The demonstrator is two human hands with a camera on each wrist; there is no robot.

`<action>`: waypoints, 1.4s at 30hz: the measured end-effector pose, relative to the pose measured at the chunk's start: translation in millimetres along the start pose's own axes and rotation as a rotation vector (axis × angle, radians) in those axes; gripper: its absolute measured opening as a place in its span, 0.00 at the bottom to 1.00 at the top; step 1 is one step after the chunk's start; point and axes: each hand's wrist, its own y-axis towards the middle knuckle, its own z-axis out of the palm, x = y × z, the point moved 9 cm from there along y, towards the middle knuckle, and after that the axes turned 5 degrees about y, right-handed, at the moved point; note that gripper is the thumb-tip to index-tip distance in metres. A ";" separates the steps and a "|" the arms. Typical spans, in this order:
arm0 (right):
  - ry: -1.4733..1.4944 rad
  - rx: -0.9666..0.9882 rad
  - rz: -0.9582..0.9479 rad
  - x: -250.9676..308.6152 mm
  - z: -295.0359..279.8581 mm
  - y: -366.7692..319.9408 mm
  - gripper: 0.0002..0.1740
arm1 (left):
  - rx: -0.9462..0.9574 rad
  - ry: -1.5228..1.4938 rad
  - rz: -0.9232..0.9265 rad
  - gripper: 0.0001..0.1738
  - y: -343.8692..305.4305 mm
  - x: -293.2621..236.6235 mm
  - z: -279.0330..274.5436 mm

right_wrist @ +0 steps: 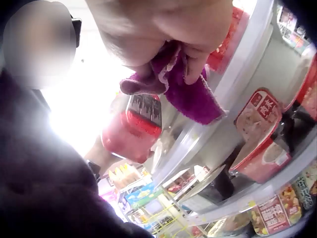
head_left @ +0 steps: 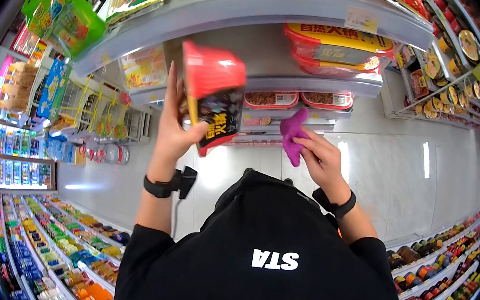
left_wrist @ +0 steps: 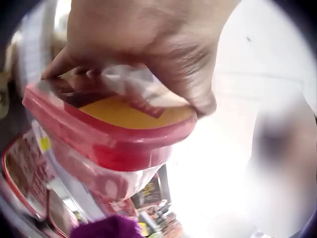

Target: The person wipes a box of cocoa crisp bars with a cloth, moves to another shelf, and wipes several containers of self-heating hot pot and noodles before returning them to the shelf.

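In the head view my left hand [head_left: 171, 136] grips a red instant hot pot box [head_left: 212, 79] with a dark printed label, tilted on its side in front of the shelf. The left wrist view shows thumb and fingers spread across the box's lid [left_wrist: 143, 111], which has a yellow part and a red rim. A purple cloth [head_left: 294, 135] is pinched between the thumb and fingers of my right hand [head_left: 323, 160], to the right of the box. Up close in the right wrist view, the fuzzy cloth [right_wrist: 193, 99] hangs bunched from the fingers.
Stacked red and yellow hot pot boxes [head_left: 337, 51] stand on the shelf at the right. Lower down are red-rimmed trays [head_left: 269, 99]. The upper shelf edge [head_left: 256, 6] juts out above both hands. A green bag [head_left: 63, 14] hangs at the left, beside a wire rack [head_left: 91, 106].
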 end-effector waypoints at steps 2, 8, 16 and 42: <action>-0.015 -0.040 0.044 -2.2 -8.7 -13.3 0.15 | 0.143 0.399 0.085 0.70 18.0 -16.8 7.2; -0.037 -0.185 0.136 -4.1 -30.3 -39.3 0.14 | 0.349 0.873 0.311 0.65 60.0 -37.6 27.7; -0.064 -0.252 0.194 -6.1 -34.6 -63.8 0.14 | 0.566 0.851 0.342 0.62 115.3 -11.6 48.6; -0.030 -0.324 0.201 -16.2 -55.9 -77.9 0.12 | 0.729 1.046 0.201 0.61 143.2 19.9 63.0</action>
